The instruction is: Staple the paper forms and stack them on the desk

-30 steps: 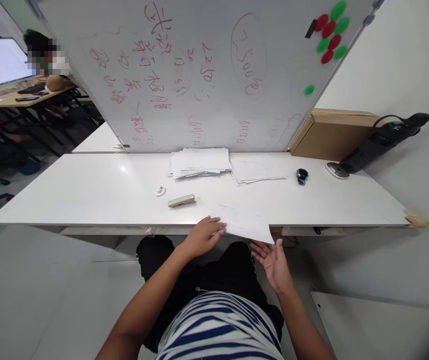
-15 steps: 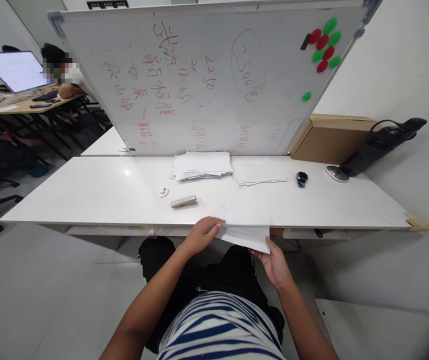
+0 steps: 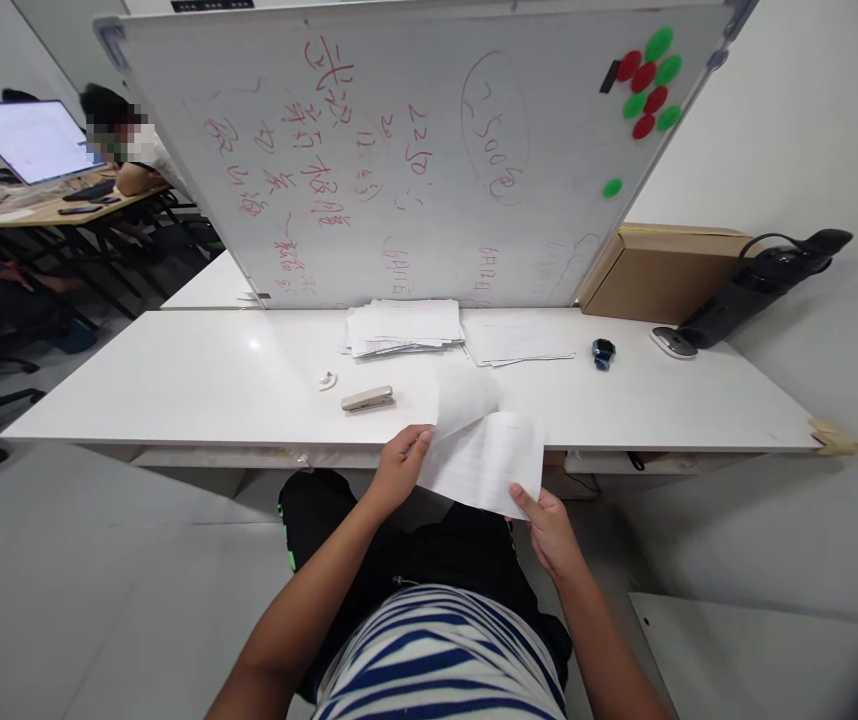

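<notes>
I hold a few white paper sheets (image 3: 485, 455) in front of the table's near edge, lifted off the white table (image 3: 174, 380). My left hand (image 3: 397, 468) pinches their left edge, and the top sheet curls upward there. My right hand (image 3: 545, 525) grips the lower right corner with thumb on top. A beige stapler (image 3: 367, 400) lies on the table just left of the sheets. A small white round object (image 3: 327, 380) sits beside it.
Two paper stacks (image 3: 406, 326) (image 3: 515, 338) lie at the foot of a leaning whiteboard (image 3: 414, 150). A dark watch (image 3: 604, 352), a cardboard box (image 3: 661, 272) and a black device (image 3: 759, 285) are at the right. Another person sits at a far-left desk with a monitor (image 3: 20, 140).
The sheets slid off the table edge and now are raised in both hands. My right hand went from open beneath them to gripping the corner; the top sheet has curled up.
</notes>
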{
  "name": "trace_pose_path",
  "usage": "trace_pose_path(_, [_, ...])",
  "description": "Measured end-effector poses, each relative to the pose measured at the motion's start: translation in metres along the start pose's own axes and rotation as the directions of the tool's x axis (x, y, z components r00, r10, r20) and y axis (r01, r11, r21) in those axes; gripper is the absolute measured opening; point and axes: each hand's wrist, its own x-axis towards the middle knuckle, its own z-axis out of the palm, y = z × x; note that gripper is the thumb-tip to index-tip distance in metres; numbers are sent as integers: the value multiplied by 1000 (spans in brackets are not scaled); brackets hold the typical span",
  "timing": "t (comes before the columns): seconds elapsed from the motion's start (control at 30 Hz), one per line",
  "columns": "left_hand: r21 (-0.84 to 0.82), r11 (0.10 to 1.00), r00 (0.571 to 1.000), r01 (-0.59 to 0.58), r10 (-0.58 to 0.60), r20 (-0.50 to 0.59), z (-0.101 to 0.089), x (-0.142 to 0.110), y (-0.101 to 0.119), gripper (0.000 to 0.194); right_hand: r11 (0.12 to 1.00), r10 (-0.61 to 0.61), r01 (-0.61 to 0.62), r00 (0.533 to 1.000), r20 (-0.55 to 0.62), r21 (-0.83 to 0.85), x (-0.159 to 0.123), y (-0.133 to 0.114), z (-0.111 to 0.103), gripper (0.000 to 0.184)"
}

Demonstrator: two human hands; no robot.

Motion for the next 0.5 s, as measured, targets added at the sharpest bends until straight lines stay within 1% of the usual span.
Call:
trace_pose_path(0.07, [75,989,987,-130,121,109,0,-2,1,31,1000,-10,10,998,-56,-6,1,3,2,47])
trace_pose_path(0.13, [160,947,938,-278,232,258,-1,-5,4,30,999,-31,28,994,-100,-33,2,5,4,48])
trace_pose_path(0.17, [205,920,909,-335,258,326,-1,-6,6,34,998,-40,34,993,-112,-55,2,6,4,47])
trace_pose_path(0.23, [305,862,866,-405,254,430,0,-9,10,54,994,-52,40,991,-121,-100,4,9,4,43])
trace_pose_path(0.3, [389,812,844,-436,218,490,2,-12,12,73,991,-65,49,990,-128,-125,7,12,3,41])
trace_pose_path(0.33, [414,793,835,-447,204,511,4,-13,13,78,990,-78,60,988,-132,-130,8,14,3,41])
trace_pose_path(0.37, [429,780,829,-457,198,523,6,-15,13,79,988,-96,78,986,-135,-132,10,15,2,42])
trace_pose_path(0.4, [434,771,824,-466,201,529,8,-15,12,75,986,-113,95,984,-138,-135,11,16,1,43])
trace_pose_path(0.43, [434,768,824,-471,208,526,9,-16,10,65,984,-127,107,982,-139,-141,11,17,1,44])
trace_pose_path(0.47, [434,772,832,-465,213,512,11,-16,8,53,982,-134,113,982,-135,-150,12,17,0,45])
trace_pose_path(0.5, [436,784,850,-441,209,483,12,-16,5,43,981,-131,110,983,-127,-163,12,18,-1,46])
